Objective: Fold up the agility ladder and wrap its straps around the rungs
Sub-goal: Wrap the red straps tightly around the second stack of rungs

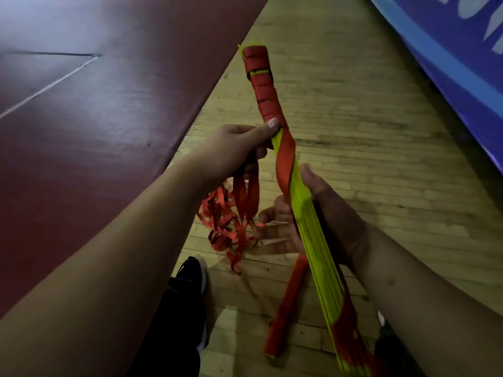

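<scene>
A stacked bundle of yellow ladder rungs point(313, 229) points up and away from me. Its far end is bound in red strap windings point(261, 85). My right hand point(324, 213) grips the bundle at its middle. My left hand point(239, 148) holds the red strap, its thumb pressing the last winding against the rungs. From the left hand, loops of loose red strap point(234, 219) hang down in a tangle toward the floor. One strap run point(285, 159) crosses diagonally over the yellow rungs between my hands. More red strap trails off the bundle's near end.
A second rung bundle wrapped fully in red strap point(285, 308) lies on the wooden floor point(367, 131) below my hands. A dark red mat point(95, 118) fills the left side. A blue padded banner point(449, 63) runs along the upper right. My black shoe point(193, 276) stands at lower centre.
</scene>
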Demonstrator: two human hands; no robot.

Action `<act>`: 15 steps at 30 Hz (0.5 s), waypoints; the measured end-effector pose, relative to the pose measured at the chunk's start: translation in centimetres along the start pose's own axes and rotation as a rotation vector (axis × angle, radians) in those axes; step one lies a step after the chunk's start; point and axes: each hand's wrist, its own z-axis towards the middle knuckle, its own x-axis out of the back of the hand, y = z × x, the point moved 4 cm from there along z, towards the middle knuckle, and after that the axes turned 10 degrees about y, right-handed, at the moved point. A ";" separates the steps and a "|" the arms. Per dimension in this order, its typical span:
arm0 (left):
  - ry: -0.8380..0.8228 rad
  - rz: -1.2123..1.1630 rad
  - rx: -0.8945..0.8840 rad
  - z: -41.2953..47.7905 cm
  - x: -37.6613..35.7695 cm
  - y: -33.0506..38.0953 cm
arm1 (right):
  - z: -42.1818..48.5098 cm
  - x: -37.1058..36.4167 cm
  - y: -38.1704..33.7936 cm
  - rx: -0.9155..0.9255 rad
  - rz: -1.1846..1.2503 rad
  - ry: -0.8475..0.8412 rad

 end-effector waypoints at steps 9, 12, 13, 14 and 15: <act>-0.015 0.158 -0.103 0.0 0.0 0.3 | -0.6 0.6 -0.7 0.078 0.031 -0.005; -0.020 0.234 -0.094 -0.3 -0.2 0.1 | -0.5 1.0 -0.8 0.070 -0.008 0.036; -0.020 0.238 -0.093 -0.3 -0.2 0.0 | -0.5 1.0 -0.8 0.073 -0.030 0.051; -0.019 0.236 -0.091 -0.3 -0.3 -0.1 | -0.5 1.0 -0.9 0.079 -0.050 0.065; -0.017 0.234 -0.088 -0.3 -0.3 -0.1 | -0.5 1.0 -0.9 0.083 -0.069 0.076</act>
